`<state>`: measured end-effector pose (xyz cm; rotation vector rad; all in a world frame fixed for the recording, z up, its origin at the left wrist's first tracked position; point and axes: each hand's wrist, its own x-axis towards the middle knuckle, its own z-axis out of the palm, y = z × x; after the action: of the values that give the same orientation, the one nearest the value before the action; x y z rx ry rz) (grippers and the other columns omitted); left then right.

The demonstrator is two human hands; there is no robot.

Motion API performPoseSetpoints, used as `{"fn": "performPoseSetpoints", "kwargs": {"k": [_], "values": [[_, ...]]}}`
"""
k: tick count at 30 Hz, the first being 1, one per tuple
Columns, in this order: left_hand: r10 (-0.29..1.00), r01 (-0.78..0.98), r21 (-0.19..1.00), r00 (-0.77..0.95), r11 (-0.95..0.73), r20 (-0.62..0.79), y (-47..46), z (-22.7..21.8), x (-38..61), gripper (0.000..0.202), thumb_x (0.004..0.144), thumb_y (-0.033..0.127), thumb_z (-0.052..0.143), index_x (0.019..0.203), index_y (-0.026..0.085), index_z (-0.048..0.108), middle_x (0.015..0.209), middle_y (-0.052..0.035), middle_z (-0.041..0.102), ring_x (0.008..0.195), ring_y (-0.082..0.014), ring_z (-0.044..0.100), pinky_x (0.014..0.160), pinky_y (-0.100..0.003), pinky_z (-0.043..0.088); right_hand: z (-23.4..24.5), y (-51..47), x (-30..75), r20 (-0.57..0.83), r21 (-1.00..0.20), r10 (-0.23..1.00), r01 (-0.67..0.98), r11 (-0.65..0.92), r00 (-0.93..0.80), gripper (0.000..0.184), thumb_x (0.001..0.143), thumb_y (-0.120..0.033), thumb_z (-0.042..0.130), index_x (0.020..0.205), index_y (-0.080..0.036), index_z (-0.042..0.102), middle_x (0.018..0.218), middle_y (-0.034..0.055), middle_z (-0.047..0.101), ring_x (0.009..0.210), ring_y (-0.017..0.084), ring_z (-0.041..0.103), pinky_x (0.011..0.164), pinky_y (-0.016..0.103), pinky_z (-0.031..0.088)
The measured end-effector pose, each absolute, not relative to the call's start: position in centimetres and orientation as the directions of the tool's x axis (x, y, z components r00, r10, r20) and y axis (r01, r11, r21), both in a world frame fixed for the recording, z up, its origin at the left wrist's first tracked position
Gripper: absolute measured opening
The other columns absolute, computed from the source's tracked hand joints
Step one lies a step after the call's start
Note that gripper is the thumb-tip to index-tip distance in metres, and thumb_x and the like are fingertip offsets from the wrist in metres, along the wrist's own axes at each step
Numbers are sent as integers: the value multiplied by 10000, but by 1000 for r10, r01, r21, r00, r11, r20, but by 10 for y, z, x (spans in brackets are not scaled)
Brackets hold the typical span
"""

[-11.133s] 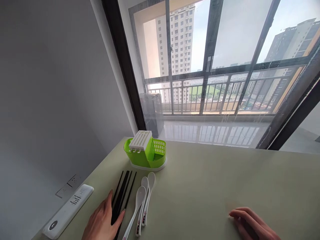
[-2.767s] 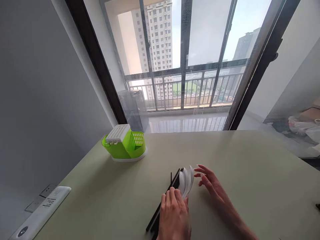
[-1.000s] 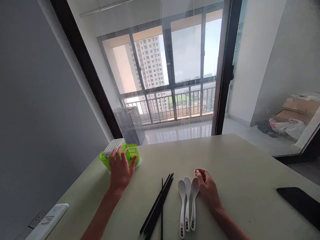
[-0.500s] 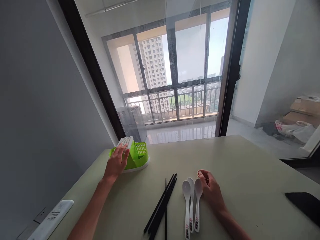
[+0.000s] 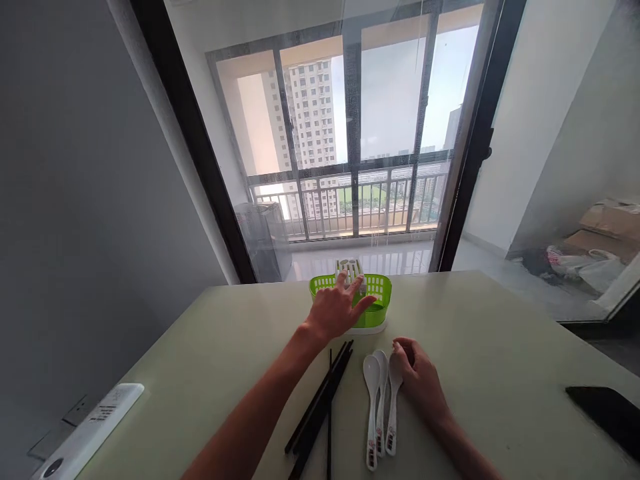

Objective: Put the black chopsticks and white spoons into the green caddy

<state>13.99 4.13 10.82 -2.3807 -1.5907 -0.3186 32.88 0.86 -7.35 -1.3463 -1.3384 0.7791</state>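
Observation:
My left hand (image 5: 334, 310) reaches over a green cutlery holder (image 5: 373, 317) with slotted basket sides and a white base. Its fingers are spread, the tips resting on the white slotted top (image 5: 350, 267), and the thumb sticks out to the right. Three white spoons (image 5: 381, 407) lie side by side with printed handles towards me. Beside the rightmost bowl rests my right hand (image 5: 419, 373), fingers curled together; whatever is in them, if anything, is hidden. Left of the spoons, several black chopsticks (image 5: 320, 413) lie in a loose bundle, partly crossing.
The pale table (image 5: 480, 347) ends at a glass door with a dark frame (image 5: 465, 180). A white power strip (image 5: 100, 427) lies at the left edge, a black flat object (image 5: 605, 413) at the right. Bags and cardboard boxes (image 5: 610, 227) sit on the floor beyond.
The green holder has moved right along the table with my left hand, now behind the chopsticks and spoons. The left fingers have spread. My right hand stays beside the spoons.

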Motion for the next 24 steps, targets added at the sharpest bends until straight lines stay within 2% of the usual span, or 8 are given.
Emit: {"fn": "performPoseSetpoints", "kwargs": {"k": [4, 7, 11, 13, 14, 18, 21, 24], "values": [[855, 904, -102, 425, -414, 298, 36, 112, 160, 723, 1034, 680, 230, 1572, 247, 443, 1556, -234, 497, 1018, -327, 753, 791, -437, 578, -74, 7, 330, 219, -939, 963, 301, 163, 160, 407, 934, -545, 492, 1049, -200, 674, 1001, 104, 765, 915, 270, 715, 817, 382, 542], [825, 887, -89, 455, -453, 336, 33, 111, 152, 648, 1057, 631, 262, 1557, 271, 462, 1564, -200, 499, 1094, -317, 725, 848, -448, 581, -74, 7, 328, 226, -936, 962, 307, 171, 153, 384, 955, -523, 474, 1063, -208, 665, 1013, 101, 760, 923, 265, 715, 818, 381, 546], [686, 814, -96, 540, -572, 487, 27, 97, 122, 493, 1069, 460, 456, 1532, 292, 486, 1552, -141, 512, 1393, -320, 515, 1113, -511, 466, -72, 5, 326, 237, -927, 959, 331, 177, 153, 345, 970, -499, 477, 1063, -215, 650, 1041, 108, 733, 947, 272, 699, 856, 413, 546], [627, 794, -81, 533, -602, 569, 22, 82, 103, 480, 1059, 336, 503, 1536, 292, 466, 1534, -132, 510, 1451, -303, 439, 1158, -500, 429, -70, 1, 324, 288, -904, 945, 370, 214, 157, 308, 973, -472, 490, 1062, -221, 644, 1094, 117, 706, 1011, 285, 675, 926, 454, 527], [616, 802, -58, 501, -595, 608, 18, 72, 93, 478, 1054, 273, 501, 1530, 284, 460, 1507, -129, 525, 1439, -291, 447, 1156, -490, 431, -69, -2, 322, 344, -877, 927, 403, 262, 146, 283, 977, -449, 496, 1074, -225, 639, 1129, 122, 688, 1054, 292, 656, 960, 477, 514], [665, 847, 121, 309, -517, 680, 4, 28, 53, 354, 1024, 174, 494, 1367, 238, 551, 1261, -112, 652, 1214, -252, 603, 1046, -450, 515, -62, -13, 316, 584, -690, 812, 511, 512, -25, 197, 1011, -317, 508, 1165, -253, 612, 1187, 126, 644, 1135, 290, 613, 987, 508, 514], [758, 848, 240, 254, -474, 601, -5, -1, 29, 219, 1025, 166, 468, 1139, 235, 642, 985, -42, 701, 913, -183, 678, 864, -341, 568, -49, -22, 313, 609, -620, 769, 489, 613, -192, 172, 1027, -236, 496, 1153, -266, 608, 1109, 110, 671, 1049, 256, 655, 901, 431, 563], [829, 830, 294, 308, -474, 467, -15, -16, 12, 231, 1026, 166, 452, 1045, 233, 672, 801, 16, 701, 677, -120, 653, 708, -244, 539, -28, -33, 307, 607, -556, 705, 438, 706, -366, 167, 1029, -178, 491, 1097, -268, 615, 1018, 77, 713, 931, 207, 702, 811, 335, 588]]}}
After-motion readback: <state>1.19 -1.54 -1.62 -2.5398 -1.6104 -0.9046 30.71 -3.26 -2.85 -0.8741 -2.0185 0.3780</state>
